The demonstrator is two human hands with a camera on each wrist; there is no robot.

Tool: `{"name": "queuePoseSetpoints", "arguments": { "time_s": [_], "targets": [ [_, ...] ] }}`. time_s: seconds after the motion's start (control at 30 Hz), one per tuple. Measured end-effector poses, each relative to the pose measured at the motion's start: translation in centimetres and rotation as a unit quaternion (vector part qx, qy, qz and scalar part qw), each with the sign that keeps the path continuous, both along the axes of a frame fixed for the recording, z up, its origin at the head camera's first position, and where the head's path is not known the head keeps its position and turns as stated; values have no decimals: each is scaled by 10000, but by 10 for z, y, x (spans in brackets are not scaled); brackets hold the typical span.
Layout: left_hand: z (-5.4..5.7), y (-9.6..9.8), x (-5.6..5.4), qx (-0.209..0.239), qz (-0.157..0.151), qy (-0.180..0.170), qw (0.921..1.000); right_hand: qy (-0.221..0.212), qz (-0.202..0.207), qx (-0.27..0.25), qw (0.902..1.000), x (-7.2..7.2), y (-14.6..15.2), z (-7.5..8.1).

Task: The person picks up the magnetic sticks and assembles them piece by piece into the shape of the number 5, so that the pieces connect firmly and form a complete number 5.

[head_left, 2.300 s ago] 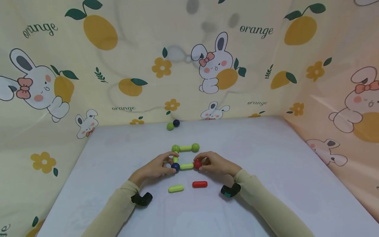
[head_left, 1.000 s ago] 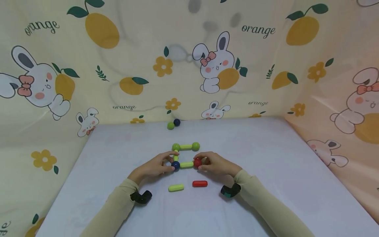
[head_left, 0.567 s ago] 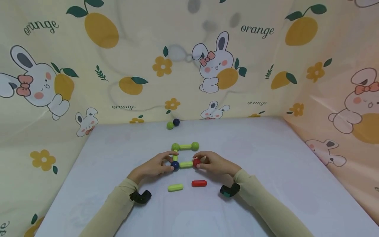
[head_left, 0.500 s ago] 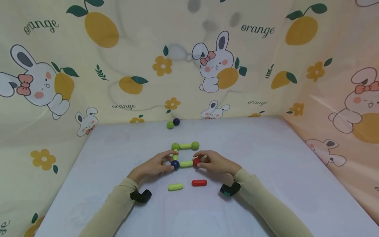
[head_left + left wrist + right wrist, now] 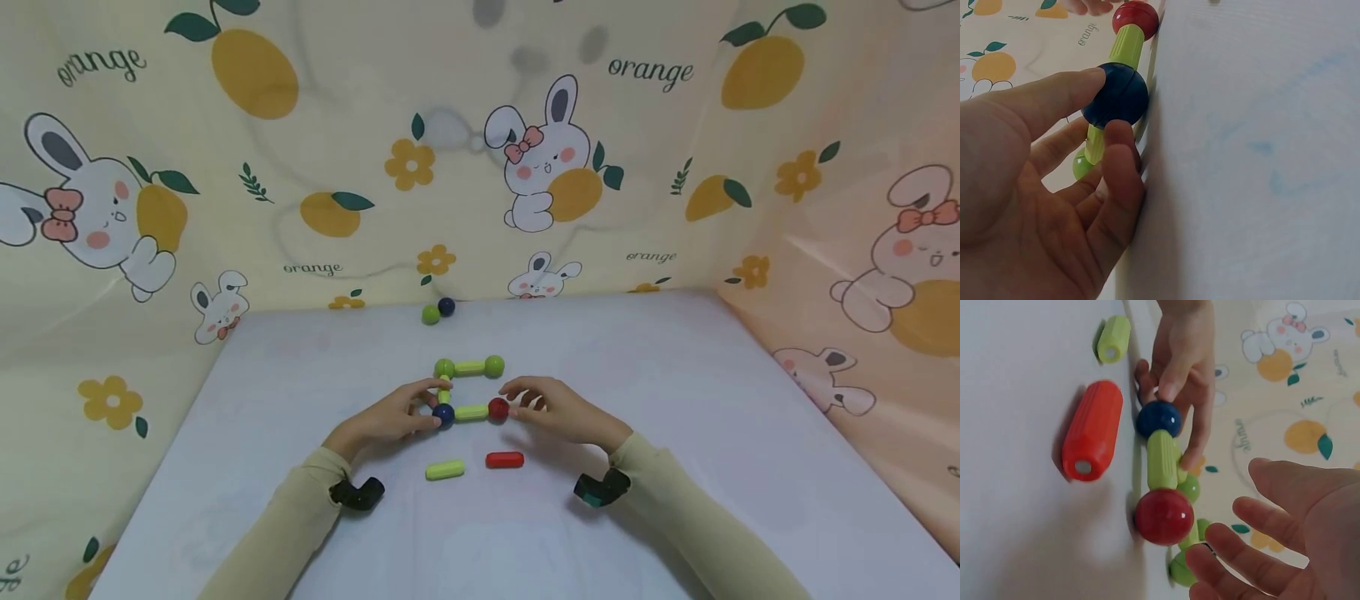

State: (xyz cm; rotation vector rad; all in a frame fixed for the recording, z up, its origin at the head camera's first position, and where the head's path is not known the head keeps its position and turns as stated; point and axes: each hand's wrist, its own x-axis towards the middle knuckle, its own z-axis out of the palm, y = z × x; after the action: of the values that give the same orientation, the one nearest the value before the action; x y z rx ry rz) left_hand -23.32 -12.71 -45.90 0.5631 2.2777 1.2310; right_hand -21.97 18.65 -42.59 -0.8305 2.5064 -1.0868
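My left hand [image 5: 386, 415] pinches the dark blue ball [image 5: 1116, 95] between thumb and fingers, at the near left corner of a ball-and-stick toy shape. From that ball a yellow-green rod [image 5: 471, 412] runs right to a red ball [image 5: 1164, 517]. Another yellow-green rod [image 5: 445, 390], partly hidden by my left fingers, leads back to a green ball [image 5: 444, 367]. A third rod [image 5: 470, 367] joins this to a second green ball [image 5: 494, 366]. Just right of the red ball, my right hand [image 5: 562, 410] hovers with loosely bent, spread fingers and holds nothing.
Closer to me on the white table [image 5: 480, 542] lie a loose yellow-green rod [image 5: 445, 470] and a red rod [image 5: 505, 460]. At the back edge sit a green ball [image 5: 430, 314] and a dark blue ball [image 5: 447, 307], before a printed cloth [image 5: 465, 200].
My right hand has let go of the red ball and drawn off to the right, its fingers spreading. The left hand keeps its hold on the dark blue ball, and the toy shape stays put.
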Motion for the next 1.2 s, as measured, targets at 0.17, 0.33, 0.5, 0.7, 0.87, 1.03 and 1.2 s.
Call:
{"name": "queuePoseSetpoints", "arguments": {
  "time_s": [0.17, 0.33, 0.5, 0.7, 0.87, 1.03, 1.2],
  "targets": [
    [0, -1, 1, -7, 42, -18, 10000, 2, 164, -91, 9998, 9, -2, 7],
    [0, 0, 0, -29, 94, -66, 9999, -146, 364, -103, 9992, 15, -4, 12],
    [1, 1, -1, -15, 128, -77, 9999, -335, 559, -66, 9979, 19, -4, 12],
    [4, 1, -3, -27, 126, -106, 9999, -470, 746, 55, 9961, 23, -5, 9],
    [5, 1, -3, -39, 125, -25, 9999, -412, 968, 151, 9943, 25, -11, 1],
    [1, -1, 0, -31, 106, -63, 9999, -358, 1040, 209, 9937, 30, -15, -10],
    [-4, 0, 0, 31, 66, -53, 10000, -212, 912, 460, 9945, 33, -16, -15]
  ]
}}
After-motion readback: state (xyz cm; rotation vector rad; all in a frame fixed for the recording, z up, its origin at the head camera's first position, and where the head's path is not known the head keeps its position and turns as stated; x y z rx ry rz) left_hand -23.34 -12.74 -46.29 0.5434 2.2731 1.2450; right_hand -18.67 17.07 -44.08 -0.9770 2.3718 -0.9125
